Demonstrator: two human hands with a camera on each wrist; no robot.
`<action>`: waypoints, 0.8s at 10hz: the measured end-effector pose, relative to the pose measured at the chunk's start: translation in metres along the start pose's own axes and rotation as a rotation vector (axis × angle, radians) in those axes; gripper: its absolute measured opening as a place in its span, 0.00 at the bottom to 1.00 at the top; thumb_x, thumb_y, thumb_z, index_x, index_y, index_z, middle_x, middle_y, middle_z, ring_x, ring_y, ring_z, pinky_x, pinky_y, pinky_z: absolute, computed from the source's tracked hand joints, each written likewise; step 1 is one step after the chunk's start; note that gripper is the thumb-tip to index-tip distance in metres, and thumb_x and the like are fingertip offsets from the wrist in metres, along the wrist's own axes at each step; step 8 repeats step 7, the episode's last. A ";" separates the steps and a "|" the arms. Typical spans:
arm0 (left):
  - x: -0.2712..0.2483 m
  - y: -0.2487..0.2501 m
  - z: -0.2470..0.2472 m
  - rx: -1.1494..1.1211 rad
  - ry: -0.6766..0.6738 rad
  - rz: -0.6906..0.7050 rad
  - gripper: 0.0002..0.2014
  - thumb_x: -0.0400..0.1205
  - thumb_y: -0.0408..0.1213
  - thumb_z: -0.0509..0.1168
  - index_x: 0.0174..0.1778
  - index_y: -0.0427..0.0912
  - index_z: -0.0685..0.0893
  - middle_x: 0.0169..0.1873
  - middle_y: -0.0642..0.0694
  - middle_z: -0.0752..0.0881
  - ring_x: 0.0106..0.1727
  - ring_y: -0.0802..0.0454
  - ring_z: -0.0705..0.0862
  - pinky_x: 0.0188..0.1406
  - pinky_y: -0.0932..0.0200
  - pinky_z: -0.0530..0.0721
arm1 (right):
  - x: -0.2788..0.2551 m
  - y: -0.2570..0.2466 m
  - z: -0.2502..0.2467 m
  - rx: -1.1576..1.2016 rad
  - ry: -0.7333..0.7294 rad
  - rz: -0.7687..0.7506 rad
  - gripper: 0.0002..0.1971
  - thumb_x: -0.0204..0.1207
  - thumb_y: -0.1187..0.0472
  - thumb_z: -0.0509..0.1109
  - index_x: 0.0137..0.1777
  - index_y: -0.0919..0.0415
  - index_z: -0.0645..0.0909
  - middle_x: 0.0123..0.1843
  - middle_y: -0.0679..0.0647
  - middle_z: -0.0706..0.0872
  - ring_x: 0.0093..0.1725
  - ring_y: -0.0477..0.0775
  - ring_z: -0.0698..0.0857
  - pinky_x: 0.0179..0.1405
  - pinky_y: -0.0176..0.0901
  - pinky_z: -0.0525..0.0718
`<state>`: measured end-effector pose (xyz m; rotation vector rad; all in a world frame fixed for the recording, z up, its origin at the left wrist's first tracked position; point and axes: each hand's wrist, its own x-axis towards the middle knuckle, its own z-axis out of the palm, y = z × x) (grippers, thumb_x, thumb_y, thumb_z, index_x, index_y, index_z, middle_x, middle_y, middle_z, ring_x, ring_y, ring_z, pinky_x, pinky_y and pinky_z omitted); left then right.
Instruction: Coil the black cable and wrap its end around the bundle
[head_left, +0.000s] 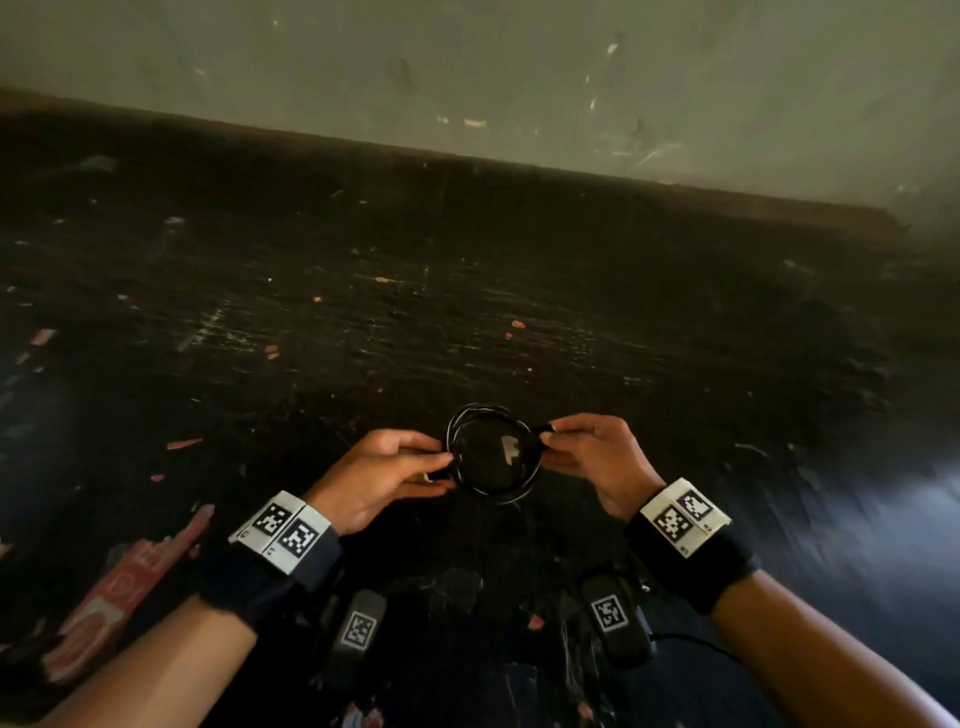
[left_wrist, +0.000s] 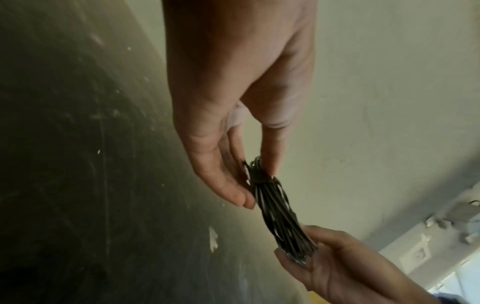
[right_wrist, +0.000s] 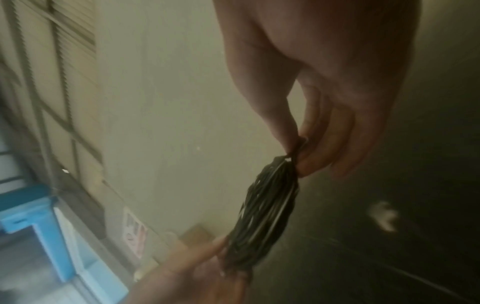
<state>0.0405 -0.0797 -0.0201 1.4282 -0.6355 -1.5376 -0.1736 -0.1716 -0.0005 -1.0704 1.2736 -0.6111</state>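
Your left hand (head_left: 385, 475) pinches the near-left side of the black cable (head_left: 491, 453), thumb and fingertips closed on the strands. The coil hangs between both hands, clear of the dark floor (head_left: 363, 312). It's light, thin and springy, I'd say; loops look ready to fan apart, so hold where the strands bunch. Your right hand (head_left: 597, 460) pinches the opposite side, fingers curled, with a short end (head_left: 543, 428) poking out just beyond its fingertips.

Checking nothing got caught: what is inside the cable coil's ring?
Nothing is inside the coil; the dark floor with a pale scrap shows through. The left hand and right hand cover its sides.
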 end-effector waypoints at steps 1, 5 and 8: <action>0.017 -0.011 0.007 0.079 0.040 0.015 0.10 0.76 0.21 0.67 0.52 0.31 0.83 0.42 0.38 0.89 0.36 0.49 0.91 0.38 0.60 0.90 | 0.012 0.020 -0.009 -0.084 0.043 0.070 0.05 0.74 0.72 0.71 0.48 0.66 0.82 0.43 0.62 0.89 0.38 0.56 0.89 0.42 0.46 0.90; 0.064 -0.041 0.020 0.690 0.288 -0.014 0.07 0.72 0.27 0.74 0.42 0.37 0.82 0.33 0.39 0.89 0.26 0.51 0.85 0.24 0.62 0.83 | 0.041 0.057 -0.019 -0.464 0.044 0.192 0.09 0.74 0.65 0.72 0.36 0.59 0.75 0.29 0.54 0.82 0.22 0.48 0.77 0.19 0.36 0.76; 0.045 -0.044 0.005 0.794 0.342 0.045 0.14 0.72 0.40 0.75 0.49 0.47 0.79 0.43 0.47 0.85 0.45 0.51 0.85 0.40 0.59 0.81 | 0.024 0.056 -0.035 -0.453 0.029 0.157 0.10 0.73 0.58 0.75 0.47 0.63 0.81 0.34 0.55 0.83 0.27 0.48 0.79 0.22 0.36 0.77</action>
